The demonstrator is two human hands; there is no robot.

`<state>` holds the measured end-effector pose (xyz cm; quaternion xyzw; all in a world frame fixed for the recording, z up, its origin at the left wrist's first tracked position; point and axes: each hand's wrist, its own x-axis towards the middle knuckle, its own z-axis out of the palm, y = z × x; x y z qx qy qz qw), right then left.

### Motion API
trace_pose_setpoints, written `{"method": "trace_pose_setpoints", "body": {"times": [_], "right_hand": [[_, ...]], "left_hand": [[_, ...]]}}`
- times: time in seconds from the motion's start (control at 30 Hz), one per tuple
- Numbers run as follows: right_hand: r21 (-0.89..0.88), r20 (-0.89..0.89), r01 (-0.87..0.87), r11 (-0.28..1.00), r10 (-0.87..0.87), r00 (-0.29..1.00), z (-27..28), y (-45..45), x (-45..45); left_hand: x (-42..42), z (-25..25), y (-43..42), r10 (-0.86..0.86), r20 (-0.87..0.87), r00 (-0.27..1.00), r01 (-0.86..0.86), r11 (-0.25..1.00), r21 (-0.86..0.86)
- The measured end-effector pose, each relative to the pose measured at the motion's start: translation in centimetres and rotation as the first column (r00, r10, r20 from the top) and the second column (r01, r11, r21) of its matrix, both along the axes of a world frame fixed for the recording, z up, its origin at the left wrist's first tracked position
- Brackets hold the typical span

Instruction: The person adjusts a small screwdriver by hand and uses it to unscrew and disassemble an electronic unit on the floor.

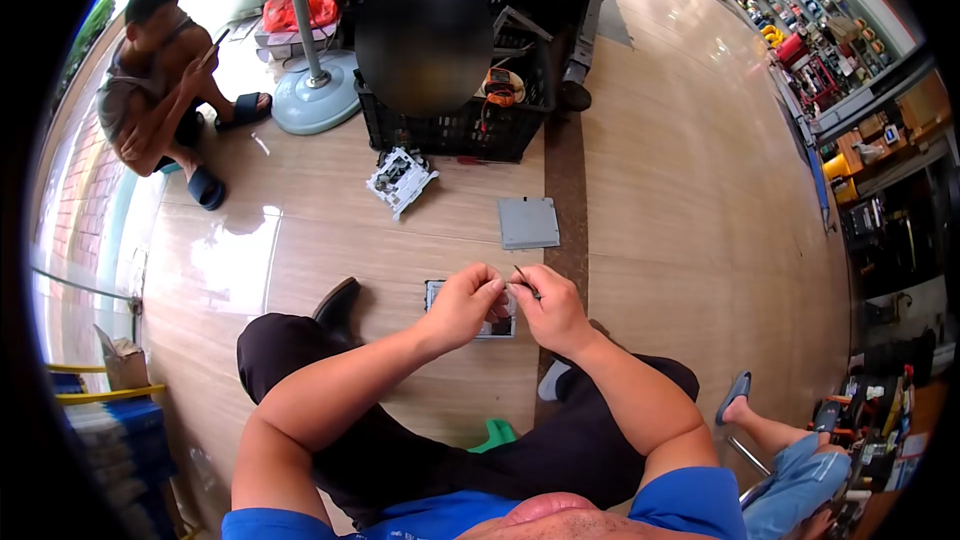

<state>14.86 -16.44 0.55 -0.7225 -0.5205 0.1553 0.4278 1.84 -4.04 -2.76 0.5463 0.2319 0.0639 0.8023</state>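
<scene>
My left hand [466,306] is closed in a pinch, thumb against fingertips. What it holds, if anything, is too small to make out. Close beside it, my right hand [552,312] grips a thin dark tool [524,281], its exact kind unclear. The fingertips of both hands nearly meet. Beneath them on the floor lies a small grey device [497,331], mostly covered by my hands. Beyond the hands a flat grey panel [529,224] rests on the tiles. Farther off to the left is a white plastic frame with dark parts [401,183].
A black crate [440,135] holding an orange-and-black item [502,88] stands ahead. Left of it are a fan base [315,98] and a seated person [160,80] with a phone. Another person's leg [770,428] is at lower right. A green seat edge [494,434] shows between my legs.
</scene>
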Motion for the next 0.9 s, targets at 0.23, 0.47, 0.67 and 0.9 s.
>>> {"method": "trace_pose_setpoints", "body": {"times": [0.23, 0.47, 0.67, 0.9], "right_hand": [[-0.016, 0.089, -0.001, 1.0, 0.002, 0.996, -1.2, 0.1, -0.6], [-0.121, 0.027, 0.032, 0.992, -0.029, 0.999, -2.7, 0.3, 0.9], [-0.207, 0.147, 0.077, 0.975, -0.047, 0.988, -7.1, 0.8, 4.6], [-0.486, 0.228, 0.14, 0.863, -0.03, 0.973, -15.4, -1.1, 8.0]], "left_hand": [[-0.4, -2.1, -0.3, 0.042, -0.014, 0.999, -0.042, 0.999, -0.007], [-1.2, -2.5, -0.3, 0.001, -0.122, 0.993, 0.008, 0.997, 0.074], [-3.8, -5.4, -2.2, -0.328, -0.439, 0.836, 0.531, 0.289, 0.797], [-5.8, -9.9, -3.6, -0.36, -0.782, 0.508, 0.817, -0.085, 0.57]]}}
